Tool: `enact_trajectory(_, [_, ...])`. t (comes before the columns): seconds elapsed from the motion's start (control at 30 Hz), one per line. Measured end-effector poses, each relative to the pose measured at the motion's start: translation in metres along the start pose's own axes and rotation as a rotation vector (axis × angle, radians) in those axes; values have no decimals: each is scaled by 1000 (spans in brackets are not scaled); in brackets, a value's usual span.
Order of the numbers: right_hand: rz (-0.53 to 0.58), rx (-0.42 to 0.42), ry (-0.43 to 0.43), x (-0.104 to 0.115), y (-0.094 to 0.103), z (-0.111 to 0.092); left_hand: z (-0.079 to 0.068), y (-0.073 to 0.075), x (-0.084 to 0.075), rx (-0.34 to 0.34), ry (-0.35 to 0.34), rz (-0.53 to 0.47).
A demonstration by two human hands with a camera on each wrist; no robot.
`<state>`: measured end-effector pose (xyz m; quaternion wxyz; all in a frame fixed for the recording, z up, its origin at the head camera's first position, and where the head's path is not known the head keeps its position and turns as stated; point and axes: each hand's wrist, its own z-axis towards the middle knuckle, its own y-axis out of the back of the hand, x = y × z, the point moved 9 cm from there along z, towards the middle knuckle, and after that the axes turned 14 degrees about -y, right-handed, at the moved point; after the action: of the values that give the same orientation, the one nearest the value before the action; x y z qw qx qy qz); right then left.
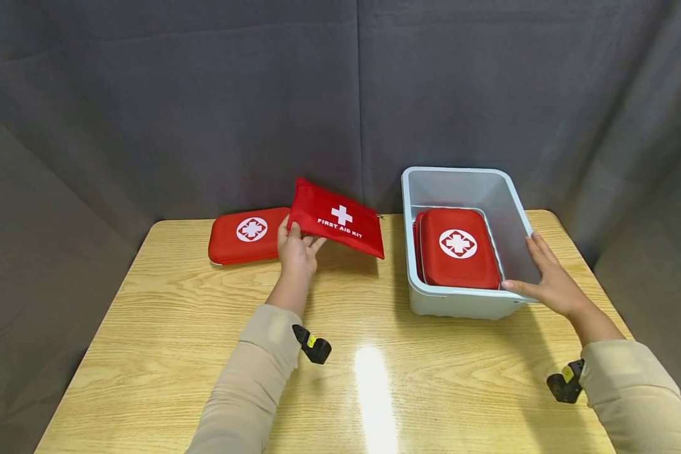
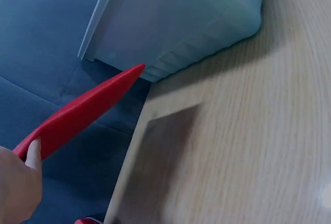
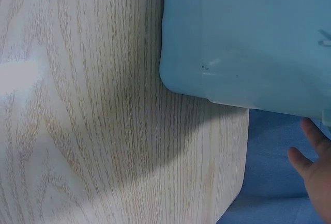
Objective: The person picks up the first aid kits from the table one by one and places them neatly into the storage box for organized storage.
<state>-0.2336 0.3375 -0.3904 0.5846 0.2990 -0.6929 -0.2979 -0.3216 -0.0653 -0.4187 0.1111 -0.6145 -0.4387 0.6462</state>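
Note:
My left hand point(image 1: 297, 252) pinches a flat red first aid pouch point(image 1: 369, 224) by its left end, thumb on the front face with its white cross and lettering. In the left wrist view the pouch point(image 2: 85, 111) is seen edge-on, raised off the table, with its shadow on the wood. The right hand point(image 1: 550, 282) rests at the near right corner of a pale grey-blue plastic bin point(image 1: 439, 301), fingers spread and fairly straight, thumb on the rim. Inside the bin a red first aid case point(image 1: 458, 268) with a white round emblem lies on top of other red items, partly hidden.
Another red first aid case point(image 1: 227, 243) lies at the back left of the wooden table point(image 1: 193, 366), partly behind the left hand. Grey curtains point(image 1: 250, 101) hang behind the table and along both sides. The bin's walls stand well above the tabletop.

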Motion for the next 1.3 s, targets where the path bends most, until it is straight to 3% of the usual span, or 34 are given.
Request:
enact_trajectory(0.5, [5, 1, -13, 0, 0, 0, 2, -18, -18, 48, 17, -161])
enact_trajectory(1.3, [4, -6, -23, -2, 1, 1, -5, -41, -11, 199, 86, -247])
